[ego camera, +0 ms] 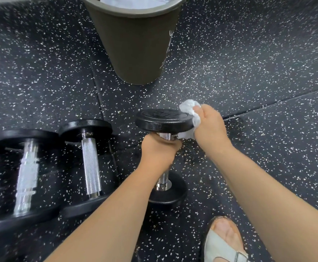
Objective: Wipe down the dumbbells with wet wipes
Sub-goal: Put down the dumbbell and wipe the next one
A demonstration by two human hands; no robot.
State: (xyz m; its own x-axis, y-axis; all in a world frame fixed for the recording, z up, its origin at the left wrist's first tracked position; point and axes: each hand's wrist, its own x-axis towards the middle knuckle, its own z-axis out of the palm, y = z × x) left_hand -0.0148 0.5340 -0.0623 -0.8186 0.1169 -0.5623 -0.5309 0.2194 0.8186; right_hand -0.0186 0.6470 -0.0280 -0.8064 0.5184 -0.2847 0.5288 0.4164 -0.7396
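fingers [199, 112] of the right hand [211, 127] are curled round a bunched white wipe [189, 108], pinching it so the wad presses on the rim of the dumbbell [162, 121] just left of them. part of the wipe hangs below these fingers and reaches under the top plate [154, 115], which suggests the edge and underside are the part being cleaned. fingers [174, 144] of the left hand [158, 151] are wrapped tight round the metal handle [163, 179], right beneath that plate and a little below and left of the wiping fingers, most likely to hold the weight on end and stop it turning or tipping under the rubbing. stood this way, the bottom plate [168, 196] rests on the speckled floor [258, 72], nearer the body than either set of fingers, so the floor carries the load while the upper plate sits within easy reach. well to the left of the left fingers two other dumbbells [91, 163] lie side by side; whether they are wiped yet i cannot tell. beyond the fingertips stands a dark bin [135, 53] with something white inside, probably handy for spent wipes. a sandal [220, 246] shows nearer the body, below the right forearm.
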